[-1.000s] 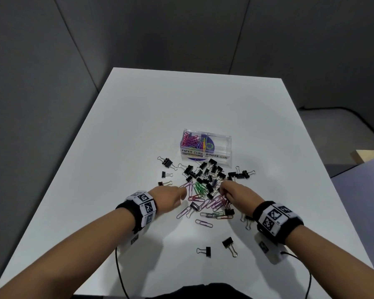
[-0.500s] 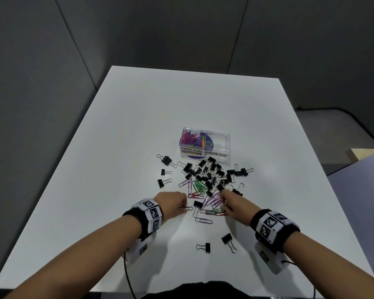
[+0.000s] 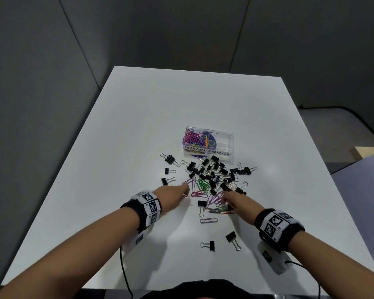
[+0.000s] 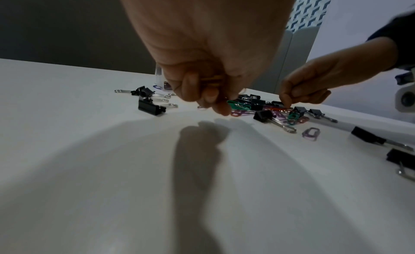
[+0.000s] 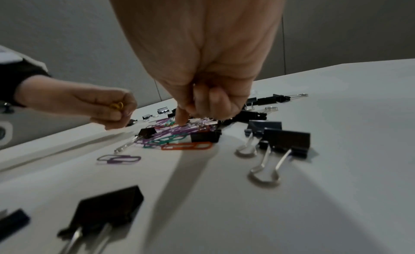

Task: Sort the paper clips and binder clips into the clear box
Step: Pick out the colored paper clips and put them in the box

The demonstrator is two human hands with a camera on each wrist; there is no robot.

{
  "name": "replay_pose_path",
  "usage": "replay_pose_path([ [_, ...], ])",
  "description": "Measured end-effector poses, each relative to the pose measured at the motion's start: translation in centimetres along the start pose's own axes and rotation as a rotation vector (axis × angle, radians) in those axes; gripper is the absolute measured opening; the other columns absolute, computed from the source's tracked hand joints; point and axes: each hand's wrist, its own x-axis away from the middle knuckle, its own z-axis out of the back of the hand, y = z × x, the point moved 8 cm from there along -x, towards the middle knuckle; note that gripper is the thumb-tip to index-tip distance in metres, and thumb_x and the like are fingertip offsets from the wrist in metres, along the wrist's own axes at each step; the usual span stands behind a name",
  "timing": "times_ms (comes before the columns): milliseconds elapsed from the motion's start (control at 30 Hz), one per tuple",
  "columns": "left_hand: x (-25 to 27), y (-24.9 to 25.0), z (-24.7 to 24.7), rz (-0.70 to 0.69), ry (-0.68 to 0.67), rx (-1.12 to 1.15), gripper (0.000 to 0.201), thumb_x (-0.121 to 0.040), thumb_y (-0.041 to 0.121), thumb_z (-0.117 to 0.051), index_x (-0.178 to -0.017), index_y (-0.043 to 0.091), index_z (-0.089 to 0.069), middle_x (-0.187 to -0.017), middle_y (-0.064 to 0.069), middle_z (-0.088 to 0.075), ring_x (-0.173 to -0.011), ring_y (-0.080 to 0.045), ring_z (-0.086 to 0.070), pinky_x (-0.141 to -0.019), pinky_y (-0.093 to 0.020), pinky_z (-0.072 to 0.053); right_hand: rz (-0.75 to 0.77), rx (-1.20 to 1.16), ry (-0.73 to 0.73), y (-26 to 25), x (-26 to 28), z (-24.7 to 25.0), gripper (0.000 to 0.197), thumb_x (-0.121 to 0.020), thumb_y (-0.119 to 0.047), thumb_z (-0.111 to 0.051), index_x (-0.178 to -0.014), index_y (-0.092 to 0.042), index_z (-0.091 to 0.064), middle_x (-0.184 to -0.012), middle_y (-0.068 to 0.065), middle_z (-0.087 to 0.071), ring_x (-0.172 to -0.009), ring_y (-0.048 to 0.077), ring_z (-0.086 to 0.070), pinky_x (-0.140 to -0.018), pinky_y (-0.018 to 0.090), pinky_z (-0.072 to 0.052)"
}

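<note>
A clear box (image 3: 208,143) stands past the pile. Its left compartment, labelled PAPER CLIPS, holds coloured clips; the right one, labelled BINDER CLIPS, shows none. Black binder clips (image 3: 214,169) and coloured paper clips (image 3: 203,184) lie mixed in front of it. My left hand (image 3: 175,193) sits at the pile's left edge, fingers curled round a yellow paper clip (image 5: 116,106), fingertips (image 4: 221,109) just above the table. My right hand (image 3: 231,198) is curled over the near right of the pile, pinching at a paper clip (image 4: 278,108) among purple ones (image 5: 177,130).
The white table (image 3: 138,126) is bordered by grey partition walls at the back and left. Two stray binder clips (image 3: 209,246) (image 3: 232,238) and a purple paper clip (image 3: 208,220) lie near me. Three binder clips (image 3: 167,171) sit left of the pile.
My left hand has edged forward to the pile's left edge, still holding the yellow clip. My right hand drew back slightly to the pile's near side and stays there.
</note>
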Motion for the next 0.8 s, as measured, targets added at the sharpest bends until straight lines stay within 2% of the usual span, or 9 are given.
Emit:
replay_pose_path([
  [100, -0.4, 0.2, -0.1, -0.028, -0.011, 0.006, 0.038, -0.097, 0.011, -0.034, -0.133, 0.023, -0.035, -0.121, -0.011, -0.061, -0.099, -0.028, -0.059, -0.086, -0.036, -0.047, 0.02, 0.095, 0.031, -0.6, 0.4, 0.2, 0.021, -0.097, -0.03, -0.043, -0.112, -0.019, -0.052, -0.109, -0.002, -0.056, -0.093, 0.019, -0.056, -0.076, 0.027, -0.042],
  [167, -0.4, 1.0, 0.2, -0.057, -0.004, 0.023, 0.038, -0.097, 0.008, -0.036, -0.131, 0.022, -0.041, -0.129, -0.01, -0.057, -0.111, -0.026, -0.057, -0.093, -0.034, -0.044, 0.062, 0.161, 0.03, -1.4, 0.4, 0.2, 0.026, -0.094, -0.033, -0.048, -0.116, -0.02, -0.051, -0.119, -0.003, -0.056, -0.101, 0.019, -0.059, -0.08, 0.029, -0.045],
  [267, -0.5, 2.8, 0.7, -0.087, 0.013, 0.01, 0.033, -0.093, 0.002, -0.033, -0.12, 0.015, -0.047, -0.119, -0.011, -0.06, -0.098, -0.023, -0.055, -0.082, -0.03, -0.041, 0.08, 0.222, 0.021, -2.1, 0.0, -0.2, 0.028, -0.091, -0.028, -0.051, -0.117, -0.017, -0.051, -0.123, 0.0, -0.055, -0.104, 0.022, -0.059, -0.08, 0.031, -0.046],
  [333, -0.6, 4.3, 0.8, -0.116, 0.029, -0.058, 0.023, -0.095, 0.011, -0.034, -0.114, 0.012, -0.048, -0.11, -0.012, -0.062, -0.095, -0.027, -0.057, -0.077, -0.032, -0.041, 0.06, 0.237, 0.017, -2.2, -0.5, -0.4, 0.024, -0.09, -0.025, -0.051, -0.113, -0.015, -0.053, -0.12, 0.002, -0.056, -0.103, 0.023, -0.058, -0.08, 0.032, -0.046],
  [400, -0.8, 5.5, 0.7, -0.146, 0.051, -0.145, 0.023, -0.097, 0.023, -0.036, -0.114, 0.011, -0.048, -0.105, -0.011, -0.065, -0.092, -0.029, -0.061, -0.074, -0.033, -0.044, 0.037, 0.225, 0.005, -2.2, -0.8, -0.4, 0.019, -0.09, -0.022, -0.052, -0.107, -0.014, -0.055, -0.115, 0.004, -0.058, -0.1, 0.023, -0.059, -0.078, 0.032, -0.046],
  [567, -1.8, 5.8, -0.1, -0.158, 0.009, -0.241, 0.028, -0.094, 0.03, -0.048, -0.12, 0.02, -0.048, -0.109, -0.005, -0.066, -0.099, -0.027, -0.063, -0.081, -0.035, -0.05, 0.023, 0.197, -0.043, -2.3, -1.4, -0.5, 0.015, -0.089, -0.017, -0.053, -0.101, -0.01, -0.057, -0.112, 0.007, -0.058, -0.097, 0.025, -0.059, -0.074, 0.031, -0.043],
  [667, -2.1, 5.3, 0.1, -0.173, 0.016, -0.258, 0.026, -0.096, 0.028, -0.046, -0.12, 0.02, -0.05, -0.112, -0.005, -0.065, -0.102, -0.027, -0.062, -0.08, -0.034, -0.049, 0.061, 0.212, -0.053, -2.6, -1.3, -0.3, 0.011, -0.089, -0.017, -0.051, -0.097, -0.011, -0.056, -0.111, 0.007, -0.056, -0.091, 0.025, -0.058, -0.068, 0.028, -0.036],
  [733, -2.0, 4.2, 0.5, -0.158, 0.029, -0.251, 0.027, -0.097, 0.024, -0.043, -0.123, 0.019, -0.049, -0.113, -0.006, -0.064, -0.103, -0.026, -0.062, -0.08, -0.033, -0.048, 0.068, 0.173, -0.037, -2.5, -1.1, 0.3, 0.003, -0.091, -0.019, -0.048, -0.089, -0.017, -0.048, -0.109, 0.007, -0.056, -0.081, 0.021, -0.051, -0.067, 0.027, -0.035],
  [800, -1.9, 3.0, 0.9, -0.128, 0.046, -0.229, 0.033, -0.097, 0.018, -0.039, -0.129, 0.02, -0.045, -0.117, -0.006, -0.065, -0.105, -0.026, -0.062, -0.082, -0.033, -0.048, 0.028, 0.086, -0.012, -1.7, -0.8, 1.1, 0.007, -0.093, -0.018, -0.044, -0.087, -0.018, -0.041, -0.1, 0.01, -0.06, -0.077, 0.019, -0.048, -0.065, 0.026, -0.035],
])
